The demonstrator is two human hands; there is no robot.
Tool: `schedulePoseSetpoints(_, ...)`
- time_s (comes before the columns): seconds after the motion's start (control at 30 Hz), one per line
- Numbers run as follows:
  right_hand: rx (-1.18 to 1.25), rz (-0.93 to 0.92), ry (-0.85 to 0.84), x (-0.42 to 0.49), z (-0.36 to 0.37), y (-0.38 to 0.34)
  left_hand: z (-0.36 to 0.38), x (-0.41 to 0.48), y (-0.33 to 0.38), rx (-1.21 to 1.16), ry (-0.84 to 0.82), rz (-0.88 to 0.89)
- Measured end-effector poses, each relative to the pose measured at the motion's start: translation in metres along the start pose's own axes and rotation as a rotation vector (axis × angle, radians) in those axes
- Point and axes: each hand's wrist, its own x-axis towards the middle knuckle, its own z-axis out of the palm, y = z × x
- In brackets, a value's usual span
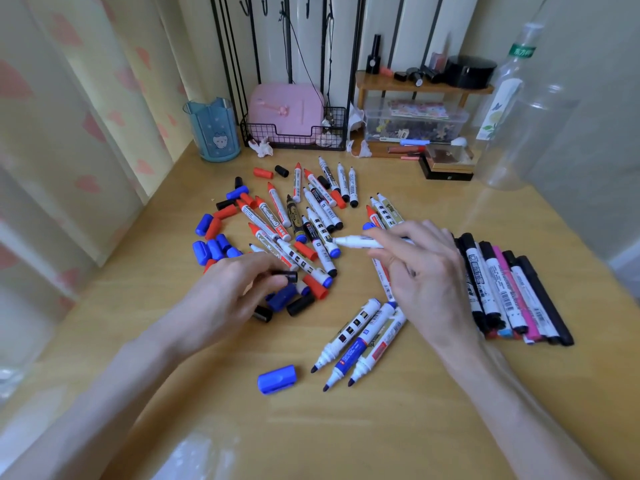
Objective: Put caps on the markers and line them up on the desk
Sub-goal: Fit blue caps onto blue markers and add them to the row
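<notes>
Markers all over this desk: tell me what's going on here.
A person is capping markers at the wooden desk. The right hand holds an uncapped marker with its tip pointing left, and the left hand pinches a black cap. A pile of uncapped markers and loose caps lies mid-desk. Capped markers sit in a row on the right. Three more uncapped markers and a blue cap lie nearer.

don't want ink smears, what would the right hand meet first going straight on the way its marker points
The right hand would likely meet the marker pile just past the tip of its held marker; depth is unclear.
</notes>
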Motion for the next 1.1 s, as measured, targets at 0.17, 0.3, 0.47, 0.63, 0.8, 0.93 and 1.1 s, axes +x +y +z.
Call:
schedulePoseSetpoints(0.17,-0.069,0.065,-0.084,-0.009,0.006,0.015,-0.005,-0.004,0.005,0.052,-0.121,0.128)
schedulePoseSetpoints(0.3,-0.071,0.072,-0.085,-0.01,0.008,0.013,-0.004,-0.007,0.003,0.132,-0.155,0.122)
schedulePoseSetpoints(0.47,-0.049,0.059,-0.125,-0.014,0.012,0.006,-0.002,-0.006,0.002,0.166,-0.127,0.108)
schedulePoseSetpoints(0.63,-0.06,0.069,-0.195,-0.017,0.015,0.0,-0.017,0.012,-0.009,-0.086,0.038,-0.064)
schedulePoseSetpoints(0.8,-0.055,0.076,-0.185,-0.018,0.016,-0.001,-0.048,0.078,-0.083,0.361,0.292,-0.319)
schedulePoseSetpoints(0.93,-0.063,0.106,-0.171,-0.017,0.016,0.004,-0.061,0.114,-0.124,0.358,0.099,-0.584)
schedulePoseSetpoints(1.1,-0.064,0.123,-0.165,-0.016,0.015,0.008,-0.056,0.121,-0.14,0.289,0.003,-0.647)
